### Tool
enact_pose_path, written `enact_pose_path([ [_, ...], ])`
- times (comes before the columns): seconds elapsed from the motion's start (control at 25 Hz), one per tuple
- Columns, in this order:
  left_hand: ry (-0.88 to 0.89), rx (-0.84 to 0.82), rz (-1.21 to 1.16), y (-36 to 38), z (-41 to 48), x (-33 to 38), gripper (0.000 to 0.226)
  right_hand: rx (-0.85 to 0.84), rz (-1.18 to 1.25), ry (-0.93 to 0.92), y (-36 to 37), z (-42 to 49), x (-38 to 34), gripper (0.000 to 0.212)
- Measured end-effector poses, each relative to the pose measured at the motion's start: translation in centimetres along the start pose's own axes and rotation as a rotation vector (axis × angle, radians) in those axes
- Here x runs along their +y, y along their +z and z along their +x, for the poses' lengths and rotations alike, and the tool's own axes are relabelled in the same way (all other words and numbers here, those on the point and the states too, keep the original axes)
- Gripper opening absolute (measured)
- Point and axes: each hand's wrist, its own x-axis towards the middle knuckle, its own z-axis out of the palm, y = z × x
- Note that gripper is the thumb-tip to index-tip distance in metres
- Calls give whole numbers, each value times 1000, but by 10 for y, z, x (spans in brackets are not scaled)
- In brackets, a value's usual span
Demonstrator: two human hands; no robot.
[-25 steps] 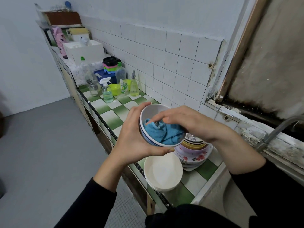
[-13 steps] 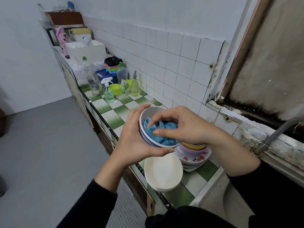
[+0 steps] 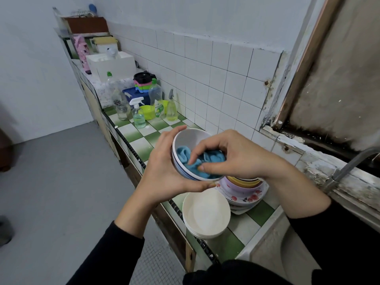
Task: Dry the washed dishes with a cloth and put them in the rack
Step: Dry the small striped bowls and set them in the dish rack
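Note:
My left hand grips a white bowl with blue rim stripes from outside, tilted toward me above the counter. My right hand pinches a blue cloth bunched inside that bowl. Below them a stack of cream plates sits at the counter's front edge. Behind it stands a pile of coloured bowls on floral plates. A wire rack shows faintly on top of the far shelf.
The green and white checked counter runs away along the tiled wall. Spray bottles, a jar, a green bowl and a white box crowd its far part. A sink and tap lie at the right.
My right hand has worked the cloth round inside the bowl, its fingers now bunching it lower against the near wall. The bowl stays held in my left hand.

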Motion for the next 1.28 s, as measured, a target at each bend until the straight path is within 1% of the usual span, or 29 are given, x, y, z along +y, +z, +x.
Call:
enact_pose_path([
  [0.08, -6, 1, 1, -1, -3, -2, 114, -149, -129, 29, -16, -4, -5, 29],
  [0.12, -9, -3, 3, 0, -5, -1, 114, -169, -254, 43, -24, -4, -5, 29],
  [0.16, -10, -8, 6, 3, -6, 1, 114, -155, -399, 45, -28, -4, -4, 28],
  [0.2, -6, -14, 11, 5, -7, 3, 113, -98, -530, 39, -27, -3, -3, 27],
  [0.24, 3, -22, 16, 8, -7, 5, 112, 8, -598, 16, -21, 0, -2, 25],
  [0.28, 16, -30, 19, 9, -6, 6, 111, 137, -587, -17, -13, 3, 1, 24],
  [0.32, 28, -35, 20, 9, -4, 6, 111, 246, -505, -41, -4, 4, 3, 23],
  [0.36, 34, -35, 21, 7, -4, 6, 112, 295, -375, -47, 4, 5, 6, 23],
  [0.4, 31, -31, 21, 4, -3, 4, 112, 265, -238, -37, 9, 5, 8, 22],
  [0.44, 18, -26, 17, 2, -4, 3, 113, 183, -157, -25, 11, 3, 7, 22],
  [0.48, 2, -26, 11, -1, -5, 1, 113, 84, -137, -27, 10, 0, 4, 21],
  [0.56, -11, -32, 15, -1, -9, -2, 114, -106, -229, -14, -2, -3, -2, 21],
  [0.6, -14, -32, 17, 0, -10, -2, 114, -163, -341, 3, -9, -2, -2, 23],
  [0.64, -16, -30, 14, 1, -11, -2, 113, -167, -462, 20, -14, 0, -1, 25],
  [0.68, -16, -29, 9, 3, -11, 0, 113, -112, -559, 34, -16, 2, -1, 26],
  [0.72, -10, -28, 6, 4, -10, 2, 112, -9, -600, 36, -14, 5, 1, 25],
  [0.76, 2, -24, 4, 4, -10, 3, 111, 115, -567, 13, -9, 8, 3, 24],
  [0.8, 13, -18, 1, 4, -8, 4, 111, 208, -464, -16, -1, 10, 3, 23],
  [0.84, 17, -9, -5, 2, -8, 3, 110, 232, -331, -35, 6, 10, 3, 22],
  [0.88, 11, 4, -13, -2, -7, 2, 110, 180, -217, -40, 10, 8, 2, 22],
  [0.92, -3, 16, -19, -5, -7, 0, 111, 86, -160, -41, 10, 4, 0, 23],
  [0.96, -15, 22, -19, -9, -8, -2, 112, -13, -156, -38, 7, 1, -2, 25],
  [1.0, -22, 18, -18, -11, -8, -4, 112, -87, -204, -17, 0, 1, -2, 26],
  [1.04, -28, 7, -20, -10, -8, -5, 113, -117, -284, 10, -6, 2, -1, 26],
  [1.08, -32, -7, -21, -8, -9, -4, 112, -93, -372, 23, -9, 4, 2, 26],
  [1.16, -23, -30, -8, -1, -8, -2, 111, 48, -459, 9, -4, 10, 5, 25],
  [1.2, -16, -35, -1, 1, -8, -2, 110, 114, -422, -2, 3, 12, 6, 25],
  [1.24, -16, -34, -3, 1, -9, -3, 110, 137, -342, -12, 10, 12, 7, 24],
  [1.28, -25, -28, -11, -1, -9, -4, 110, 114, -247, -16, 14, 10, 7, 24],
])
